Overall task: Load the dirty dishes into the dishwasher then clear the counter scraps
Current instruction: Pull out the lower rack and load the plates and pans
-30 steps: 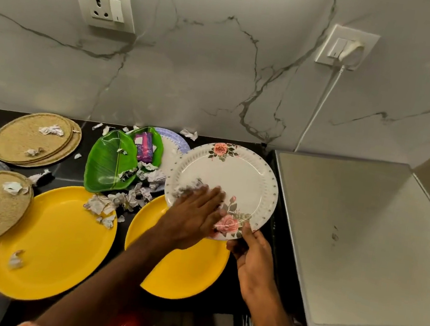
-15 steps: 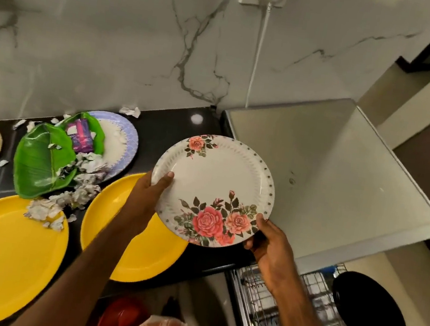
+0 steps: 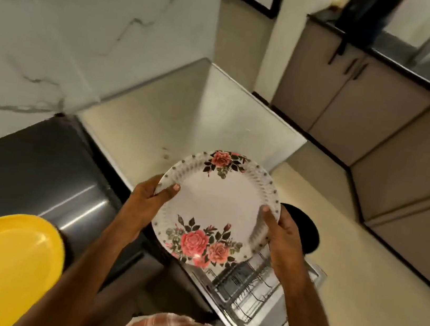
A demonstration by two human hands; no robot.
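- One yellow plate [image 3: 4, 257] lies flat at the far left on the dark counter [image 3: 28, 164], with a small scrap on its face; it is not yet loaded
- The left hand [image 3: 144, 202] grips the left rim of the floral plate [image 3: 219, 205], thumb laid over the face and fingers curled out of sight beneath
- The floral plate is off the counter and in the air between both hands, tilted so its face turns up toward the camera, above and just in front of the open dishwasher rack [image 3: 244, 287]
- It looks stiff, thin and glossy, probably light enough for one hand; I cannot tell whether it is melamine or ceramic, so it is best treated as breakable
- A smooth glaze like this is likely slippery if greasy, so opposite points on the scalloped rim, thumb above and fingers below, seem the safest hold
- The right hand [image 3: 283, 236] pinches the right rim the same way, thumb tip on the face and fingers wrapped behind
- The wire tines of the rack will want the plate turned on edge, which could be done from one rim while the other hand lets go
- A black round thing [image 3: 309, 231] shows on the floor behind the right hand; what it is I cannot tell
- Grey cabinets [image 3: 355, 99] stand well apart at the far right
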